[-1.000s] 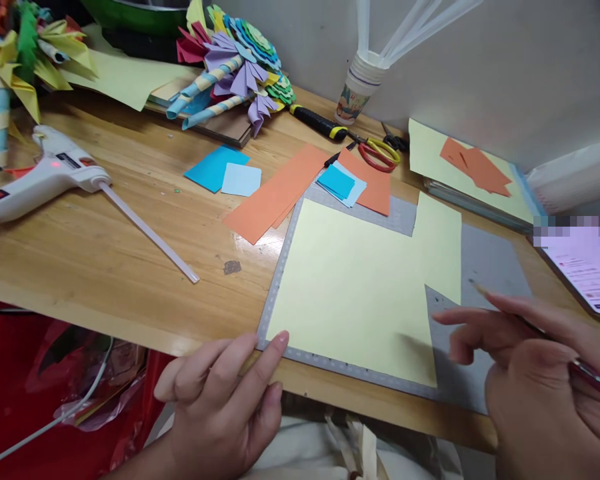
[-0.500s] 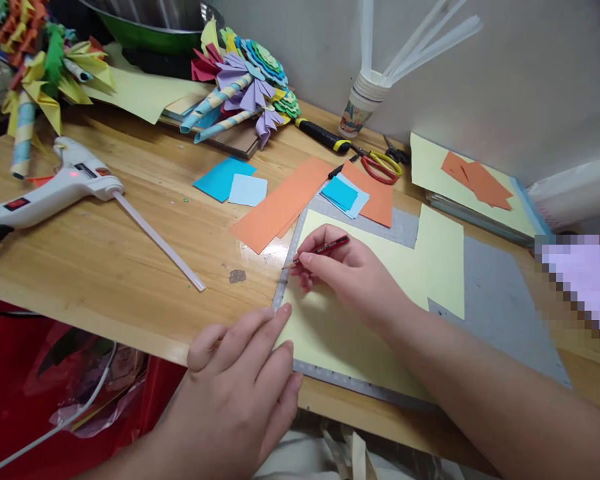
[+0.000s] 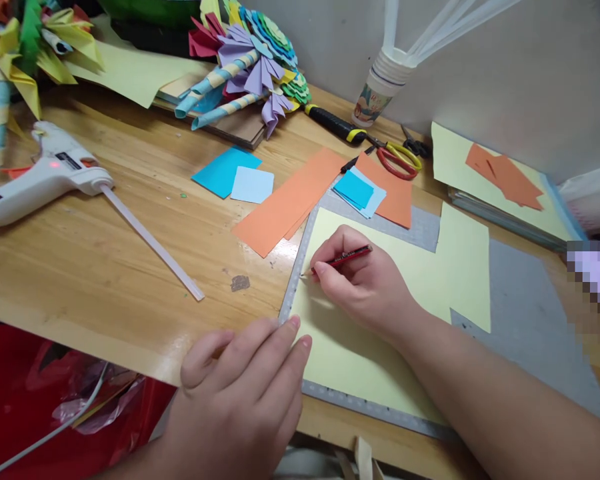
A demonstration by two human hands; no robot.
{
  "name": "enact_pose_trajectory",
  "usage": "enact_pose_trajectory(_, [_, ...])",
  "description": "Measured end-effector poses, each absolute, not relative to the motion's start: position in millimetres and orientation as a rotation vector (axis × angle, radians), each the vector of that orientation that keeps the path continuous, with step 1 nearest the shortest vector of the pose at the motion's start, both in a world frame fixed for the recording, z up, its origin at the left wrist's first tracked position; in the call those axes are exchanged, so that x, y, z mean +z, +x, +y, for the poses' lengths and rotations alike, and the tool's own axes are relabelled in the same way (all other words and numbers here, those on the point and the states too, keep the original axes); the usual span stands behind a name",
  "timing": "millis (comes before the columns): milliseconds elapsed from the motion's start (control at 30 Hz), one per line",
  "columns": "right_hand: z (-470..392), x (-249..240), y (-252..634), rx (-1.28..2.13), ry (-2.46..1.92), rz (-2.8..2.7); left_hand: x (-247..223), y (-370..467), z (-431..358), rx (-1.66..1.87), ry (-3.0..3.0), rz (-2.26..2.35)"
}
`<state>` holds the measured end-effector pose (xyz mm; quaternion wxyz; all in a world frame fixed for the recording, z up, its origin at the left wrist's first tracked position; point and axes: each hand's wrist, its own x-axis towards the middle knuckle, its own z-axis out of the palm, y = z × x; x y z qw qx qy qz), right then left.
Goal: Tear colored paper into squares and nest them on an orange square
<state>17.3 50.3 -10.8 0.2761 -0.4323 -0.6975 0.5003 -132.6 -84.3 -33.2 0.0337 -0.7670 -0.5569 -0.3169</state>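
Note:
My right hand point(image 3: 363, 280) pinches a short red and black pencil point(image 3: 343, 257), its tip at the left edge of a pale yellow sheet point(image 3: 360, 360). That sheet lies on a grey cutting mat point(image 3: 525, 300) with ruler marks along its border. My left hand point(image 3: 245, 387) rests at the sheet's lower left corner, fingers extended and holding nothing, fingertips on the paper's edge. Beyond the sheet are orange paper strips point(image 3: 290, 200) and small blue squares point(image 3: 355, 190).
A white glue gun point(image 3: 65, 163) with a long glue stick lies at the left. Paper flowers point(image 3: 260, 67), a black-handled tool point(image 3: 333, 125), scissors point(image 3: 399, 161) and a paper cup point(image 3: 383, 90) stand behind. A paper-topped stack point(image 3: 450, 157) is at the back right.
The view has shifted, so the mat and papers appear farther right. The pencil tip now meets the sheet's left edge. My left hand remains at the corner.

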Motion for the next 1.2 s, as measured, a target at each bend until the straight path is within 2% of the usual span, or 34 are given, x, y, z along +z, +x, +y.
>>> enact_pose_trajectory(867, [46.6, -13.4, 16.9, 1.225, -1.096, -1.998, -33.3, -132.7, -83.6, -1.009, -2.344, -1.712])
enact_pose_trajectory(1200, [45.6, -13.6, 19.9, 1.289, -1.109, -1.927, -33.2, -133.3, -84.1, -1.010, -2.353, -1.696])
